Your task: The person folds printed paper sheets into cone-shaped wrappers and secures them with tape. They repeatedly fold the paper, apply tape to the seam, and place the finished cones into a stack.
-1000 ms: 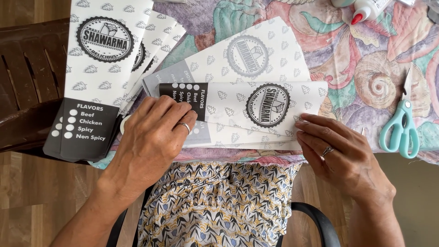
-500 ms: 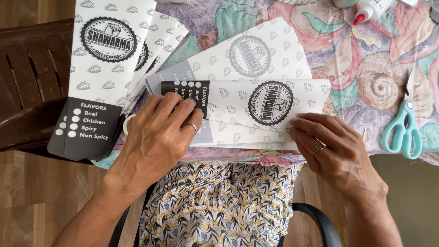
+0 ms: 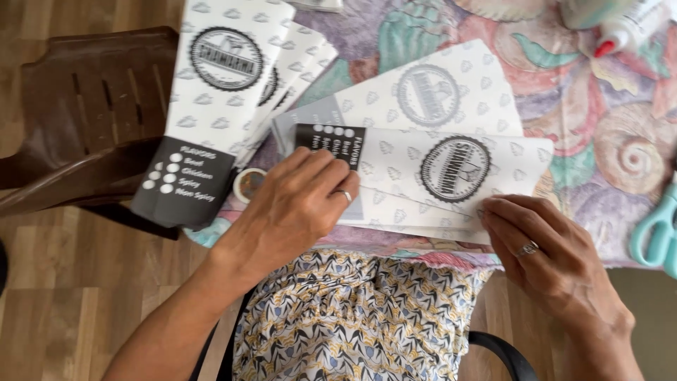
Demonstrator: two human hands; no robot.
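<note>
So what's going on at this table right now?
A seated person presses a flat printed paper sleeve onto a shell-patterned tablecloth. The left hand lies flat on its dark end, and the right hand pinches its lower right edge. More sleeves are stacked at left. Teal scissors and a glue bottle lie at right.

A white paper sleeve with a round black seal and a black end panel lies flat at centre. A paler sleeve lies just behind it. At left, a fanned stack of sleeves overhangs the counter edge, black panel lowest.
</note>
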